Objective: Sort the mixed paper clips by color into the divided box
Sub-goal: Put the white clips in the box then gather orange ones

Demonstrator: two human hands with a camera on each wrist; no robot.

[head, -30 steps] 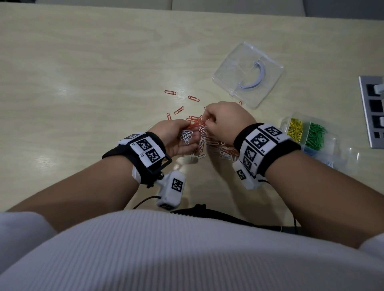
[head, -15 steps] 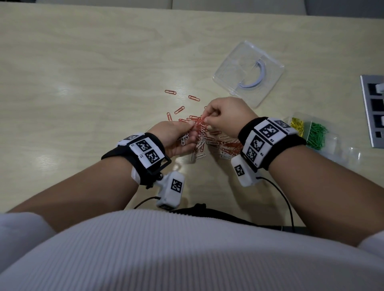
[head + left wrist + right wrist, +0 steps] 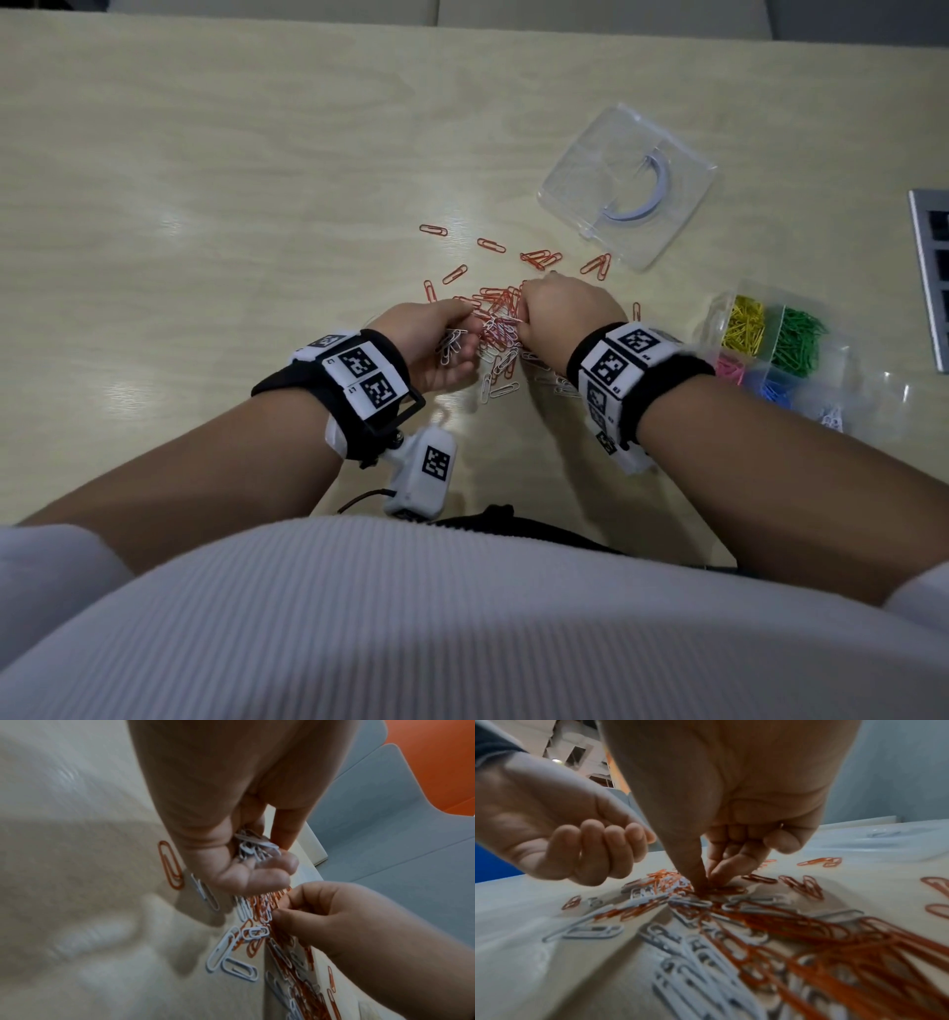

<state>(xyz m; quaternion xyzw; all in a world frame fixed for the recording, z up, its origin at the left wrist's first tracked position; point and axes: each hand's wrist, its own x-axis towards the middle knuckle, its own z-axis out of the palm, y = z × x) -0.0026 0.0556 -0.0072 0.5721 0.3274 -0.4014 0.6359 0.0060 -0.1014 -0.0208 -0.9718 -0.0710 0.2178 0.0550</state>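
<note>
A mixed heap of orange and white paper clips lies on the pale table between my hands. My left hand is curled round a bunch of white clips. My right hand has thumb and forefinger pinched together down in the heap; the clip's colour is hidden by the fingertips. The clear divided box stands to the right of my right wrist and holds yellow clips, green clips, pink clips, blue clips and white clips, each in its own compartment.
The box's clear lid lies beyond the heap at the back right. Loose orange clips are scattered between lid and heap. A grey panel sits at the table's right edge. A black cable runs along the near edge.
My right hand has drawn slightly toward me, uncovering orange clips beyond it, and still picks in the heap. My left hand stays put with its white clips.
</note>
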